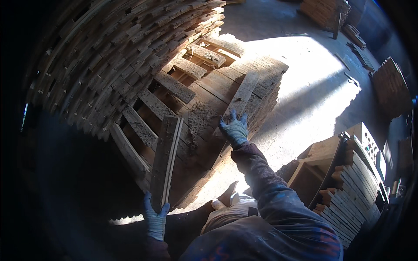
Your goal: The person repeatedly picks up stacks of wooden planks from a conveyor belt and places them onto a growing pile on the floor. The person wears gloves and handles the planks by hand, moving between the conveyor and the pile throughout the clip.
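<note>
My left hand [155, 219], gloved, has its fingers [148, 203] on one side and its thumb on the other, clamped on the near end of the left plank [164, 163]. That plank's long axis runs away from me, nearly straight ahead, with the far end leaning a little to my right; a pale, narrow edge shows along its right side. It crosses in front of the nearest slats [140, 122], its far end beside the slat ends, at the left of the low board stack [220, 82].

My right hand [235, 130], also gloved, lies over the near end of the right plank [246, 92], fingers spread apart and pointing away from me; I cannot tell how firmly they press. This plank rests on top of the low stack, its long axis slanting forward and to my right, more tilted than the left one, roughly along the stack's right edge.

Between the two planks, crumbly debris [196, 124] covers the boards. The slats reach out from beside the tall stack [113, 56] on my left, their ends pointing toward me and rightward. Sunlight falls across the floor [300, 56] beyond the right plank.
</note>
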Tool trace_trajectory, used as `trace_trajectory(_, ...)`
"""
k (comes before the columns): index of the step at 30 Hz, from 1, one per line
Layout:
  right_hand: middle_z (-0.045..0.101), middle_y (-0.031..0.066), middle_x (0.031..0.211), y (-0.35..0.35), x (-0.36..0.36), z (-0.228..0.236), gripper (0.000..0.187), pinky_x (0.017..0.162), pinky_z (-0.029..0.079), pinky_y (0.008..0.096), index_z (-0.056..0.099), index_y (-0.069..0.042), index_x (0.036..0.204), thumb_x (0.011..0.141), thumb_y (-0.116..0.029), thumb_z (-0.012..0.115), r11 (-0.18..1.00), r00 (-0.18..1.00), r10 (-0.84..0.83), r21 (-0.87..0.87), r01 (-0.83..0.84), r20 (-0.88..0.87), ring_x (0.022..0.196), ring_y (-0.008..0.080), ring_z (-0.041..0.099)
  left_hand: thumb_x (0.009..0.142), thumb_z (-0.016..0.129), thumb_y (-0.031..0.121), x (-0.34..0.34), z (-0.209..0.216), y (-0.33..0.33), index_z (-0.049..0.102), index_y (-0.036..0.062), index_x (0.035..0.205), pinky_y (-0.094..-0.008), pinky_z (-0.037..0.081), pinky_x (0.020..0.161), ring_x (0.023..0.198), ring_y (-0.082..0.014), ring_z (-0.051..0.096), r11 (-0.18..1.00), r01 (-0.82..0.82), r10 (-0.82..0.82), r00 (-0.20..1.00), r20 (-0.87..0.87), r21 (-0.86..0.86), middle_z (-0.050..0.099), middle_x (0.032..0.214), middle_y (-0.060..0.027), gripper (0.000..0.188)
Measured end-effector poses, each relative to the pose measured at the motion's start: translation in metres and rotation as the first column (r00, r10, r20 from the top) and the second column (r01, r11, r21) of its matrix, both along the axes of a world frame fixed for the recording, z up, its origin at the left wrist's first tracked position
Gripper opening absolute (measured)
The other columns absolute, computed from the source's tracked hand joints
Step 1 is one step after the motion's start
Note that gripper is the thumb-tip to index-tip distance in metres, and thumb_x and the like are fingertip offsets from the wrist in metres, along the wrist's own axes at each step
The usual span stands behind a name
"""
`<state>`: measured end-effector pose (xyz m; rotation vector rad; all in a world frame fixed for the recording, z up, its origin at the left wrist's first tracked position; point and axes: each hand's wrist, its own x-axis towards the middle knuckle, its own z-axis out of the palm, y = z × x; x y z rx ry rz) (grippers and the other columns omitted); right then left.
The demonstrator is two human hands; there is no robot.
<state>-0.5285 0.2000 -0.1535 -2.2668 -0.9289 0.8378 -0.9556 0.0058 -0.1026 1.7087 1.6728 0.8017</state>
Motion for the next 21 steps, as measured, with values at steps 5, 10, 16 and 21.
trace_trajectory(5, 0.006, 0.0337, 0.167, 0.021, -0.032, 0.015, 0.112, 0.121, 0.025, 0.0601, 0.023, -0.024, 0.165, 0.074, -0.048, 0.084, 0.981, 0.986, -0.093, -0.155, 0.114, 0.134, 0.155, 0.0512, 0.010, 0.086, 0.086, 0.020, 0.131, 0.003, 0.126, 0.035, 0.0014, 0.153, -0.0337, 0.052, 0.099, 0.110, -0.0206, 0.060, 0.977, 0.168, -0.104, 0.916, 0.387, -0.135, 0.059, 0.127, -0.0100, 0.086)
trace_trajectory(10, 0.023, 0.0346, 0.162, -0.018, -0.011, -0.030, 0.104, 0.119, 0.036, 0.0390, 0.033, -0.006, 0.160, 0.075, -0.040, 0.084, 0.922, 0.964, -0.175, 0.310, 0.232, -0.199, 0.149, 0.0481, 0.032, 0.097, 0.070, 0.048, 0.225, -0.037, 0.213, 0.065, 0.0032, 0.128, -0.0302, 0.052, 0.085, 0.096, -0.0155, 0.062, 0.830, 0.382, -0.111, 0.827, 0.551, -0.407, 0.068, 0.104, -0.0054, 0.055)
trace_trajectory(16, 0.048, 0.0279, 0.142, -0.029, -0.087, 0.022, 0.106, 0.107, 0.045, 0.0496, 0.041, 0.001, 0.149, 0.072, -0.058, 0.084, 0.992, 0.999, -0.013, 0.121, 0.019, -0.048, 0.131, 0.0463, 0.049, 0.097, 0.031, 0.081, 0.179, -0.148, 0.242, 0.067, 0.0059, 0.131, -0.0400, 0.044, 0.107, 0.120, -0.0269, 0.063, 0.712, 0.492, -0.111, 0.784, 0.611, -0.502, 0.070, 0.129, -0.0139, 0.090)
trace_trajectory(21, 0.066, 0.0268, 0.124, -0.043, -0.067, 0.043, 0.119, 0.098, 0.053, 0.0487, 0.036, 0.005, 0.149, 0.064, -0.057, 0.091, 0.998, 0.995, -0.028, -0.045, 0.033, 0.098, 0.116, 0.0449, 0.065, 0.095, 0.035, 0.082, 0.183, -0.086, 0.214, 0.056, 0.0049, 0.144, -0.0354, 0.039, 0.114, 0.126, -0.0213, 0.057, 0.476, 0.761, -0.119, 0.552, 0.825, -0.441, 0.063, 0.138, -0.0074, 0.093)
